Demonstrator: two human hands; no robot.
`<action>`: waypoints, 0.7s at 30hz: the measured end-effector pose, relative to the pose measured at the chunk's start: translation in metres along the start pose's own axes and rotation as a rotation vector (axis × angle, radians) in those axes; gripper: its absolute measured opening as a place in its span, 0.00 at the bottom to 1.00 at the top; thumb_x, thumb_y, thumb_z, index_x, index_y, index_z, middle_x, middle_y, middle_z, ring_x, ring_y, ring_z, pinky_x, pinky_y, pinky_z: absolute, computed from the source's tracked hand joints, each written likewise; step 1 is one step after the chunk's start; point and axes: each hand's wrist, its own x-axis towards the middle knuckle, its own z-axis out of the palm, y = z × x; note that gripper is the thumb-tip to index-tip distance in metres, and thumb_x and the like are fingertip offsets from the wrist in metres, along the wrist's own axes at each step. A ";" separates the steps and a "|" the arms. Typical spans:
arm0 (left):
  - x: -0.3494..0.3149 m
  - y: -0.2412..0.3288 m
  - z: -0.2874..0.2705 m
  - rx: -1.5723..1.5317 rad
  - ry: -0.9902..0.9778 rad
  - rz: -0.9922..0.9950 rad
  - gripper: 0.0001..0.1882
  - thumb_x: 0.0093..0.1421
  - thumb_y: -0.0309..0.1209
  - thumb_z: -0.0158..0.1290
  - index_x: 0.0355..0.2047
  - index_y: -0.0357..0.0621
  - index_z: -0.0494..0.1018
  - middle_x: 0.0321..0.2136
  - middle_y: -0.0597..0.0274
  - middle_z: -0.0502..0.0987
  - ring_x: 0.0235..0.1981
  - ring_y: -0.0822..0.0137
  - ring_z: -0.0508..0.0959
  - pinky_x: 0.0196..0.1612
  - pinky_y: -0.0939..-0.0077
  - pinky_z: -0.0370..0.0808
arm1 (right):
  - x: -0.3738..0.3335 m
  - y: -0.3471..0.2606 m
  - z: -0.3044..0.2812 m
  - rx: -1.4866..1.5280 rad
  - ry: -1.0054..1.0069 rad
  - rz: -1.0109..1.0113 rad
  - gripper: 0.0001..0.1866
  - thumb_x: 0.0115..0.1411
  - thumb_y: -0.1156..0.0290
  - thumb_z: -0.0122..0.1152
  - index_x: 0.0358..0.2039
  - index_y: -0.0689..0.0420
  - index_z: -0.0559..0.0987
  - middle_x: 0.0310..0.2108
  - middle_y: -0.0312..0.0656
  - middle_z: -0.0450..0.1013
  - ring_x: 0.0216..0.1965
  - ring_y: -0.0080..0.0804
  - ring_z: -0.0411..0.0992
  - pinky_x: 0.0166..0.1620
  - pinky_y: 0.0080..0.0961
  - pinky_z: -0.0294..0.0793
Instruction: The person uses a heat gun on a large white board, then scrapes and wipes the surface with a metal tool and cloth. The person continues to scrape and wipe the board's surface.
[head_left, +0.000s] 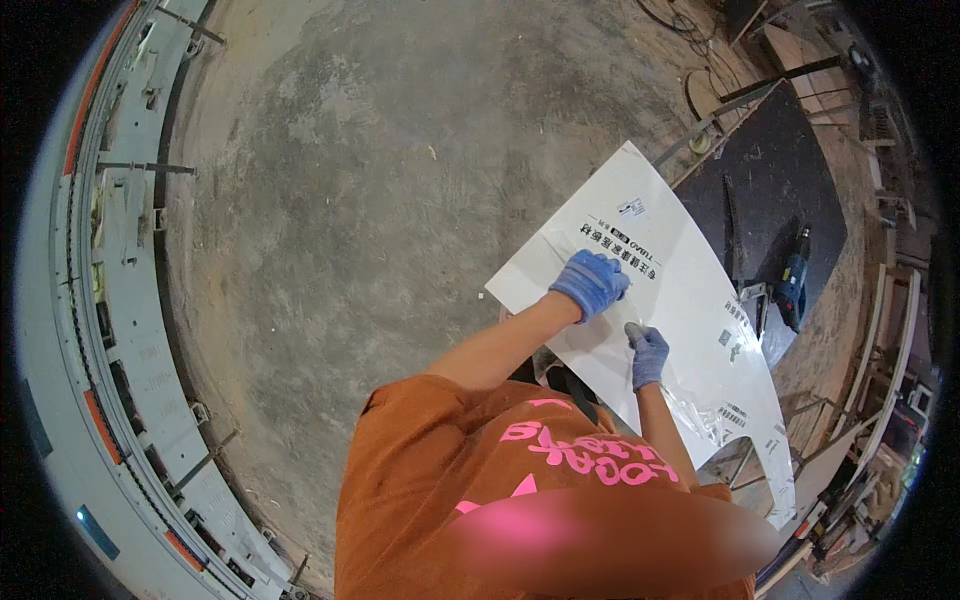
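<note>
A large white panel (720,310) lies at a slant in front of me, its face covered with dark print. Thin clear plastic film (690,400) on it is wrinkled and glossy near its lower edge. My left hand (592,284), in a blue knitted glove, is closed over the middle of the panel, with creases in the film beside it. Closer to my body, my right hand (648,357), gloved alike, has thumb and fingers pinched together at the film. The exact grip under the fingers is partly hidden.
Beyond the panel is a dark board (750,170) with a blue power tool (793,285) on it. Cables (700,60) lie on the concrete floor (380,200) at the far right. A long pale machine (140,330) runs along the left; frames and boards (870,370) stand at right.
</note>
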 end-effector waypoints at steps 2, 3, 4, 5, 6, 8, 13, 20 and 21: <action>0.005 0.007 0.002 -0.043 0.010 -0.046 0.06 0.54 0.34 0.53 0.30 0.57 0.79 0.31 0.62 0.78 0.33 0.59 0.79 0.38 0.62 0.73 | 0.001 -0.002 0.000 0.005 -0.005 -0.026 0.18 0.50 0.59 0.72 0.17 0.57 0.75 0.16 0.31 0.68 0.20 0.20 0.62 0.27 0.20 0.63; 0.008 0.009 0.004 -0.087 0.030 -0.075 0.06 0.54 0.34 0.53 0.30 0.57 0.79 0.31 0.61 0.78 0.33 0.59 0.79 0.38 0.62 0.73 | 0.002 -0.003 0.000 -0.085 0.009 0.002 0.15 0.51 0.61 0.71 0.21 0.58 0.78 0.19 0.33 0.71 0.23 0.21 0.66 0.31 0.20 0.67; 0.009 0.012 0.005 -0.135 0.038 -0.113 0.06 0.53 0.33 0.53 0.31 0.57 0.80 0.30 0.61 0.78 0.34 0.59 0.79 0.38 0.62 0.73 | 0.001 -0.004 -0.001 -0.055 -0.045 -0.010 0.14 0.52 0.62 0.71 0.23 0.59 0.79 0.20 0.34 0.73 0.24 0.21 0.67 0.31 0.20 0.68; 0.009 0.016 0.007 -0.210 0.106 -0.111 0.07 0.52 0.30 0.54 0.31 0.56 0.79 0.31 0.61 0.78 0.34 0.58 0.79 0.39 0.61 0.73 | 0.000 -0.004 -0.002 -0.026 -0.039 -0.062 0.13 0.53 0.63 0.70 0.25 0.60 0.80 0.22 0.36 0.75 0.25 0.21 0.69 0.32 0.21 0.69; 0.009 0.020 0.009 -0.243 0.192 -0.104 0.07 0.53 0.29 0.54 0.31 0.56 0.79 0.31 0.61 0.78 0.34 0.58 0.79 0.39 0.61 0.74 | -0.002 -0.004 -0.004 0.002 -0.032 -0.114 0.13 0.54 0.64 0.70 0.27 0.61 0.81 0.23 0.37 0.76 0.26 0.22 0.70 0.33 0.21 0.70; 0.005 0.033 0.013 -0.328 0.261 -0.144 0.07 0.53 0.28 0.53 0.31 0.56 0.79 0.31 0.60 0.78 0.34 0.57 0.79 0.39 0.60 0.74 | -0.009 -0.004 -0.014 0.040 0.038 -0.156 0.11 0.55 0.66 0.68 0.30 0.61 0.81 0.27 0.38 0.78 0.28 0.23 0.72 0.35 0.22 0.72; -0.013 0.082 0.028 -0.550 0.641 -0.064 0.10 0.50 0.21 0.59 0.33 0.49 0.77 0.34 0.60 0.79 0.39 0.57 0.78 0.45 0.66 0.75 | -0.051 0.006 -0.062 0.098 0.264 -0.246 0.10 0.58 0.67 0.64 0.35 0.60 0.82 0.32 0.40 0.79 0.33 0.24 0.74 0.41 0.23 0.74; -0.045 0.154 0.084 -0.481 0.224 0.150 0.11 0.51 0.29 0.62 0.36 0.50 0.77 0.37 0.56 0.78 0.40 0.55 0.78 0.46 0.64 0.75 | -0.154 0.079 -0.119 0.262 0.487 -0.040 0.12 0.59 0.66 0.63 0.37 0.61 0.81 0.31 0.40 0.79 0.31 0.23 0.73 0.39 0.22 0.73; -0.049 0.169 0.097 -0.453 0.140 0.165 0.14 0.50 0.32 0.63 0.38 0.51 0.77 0.38 0.55 0.78 0.41 0.54 0.77 0.47 0.63 0.74 | -0.173 0.099 -0.133 0.236 0.548 0.049 0.12 0.58 0.66 0.63 0.37 0.61 0.81 0.31 0.41 0.79 0.32 0.24 0.73 0.39 0.23 0.73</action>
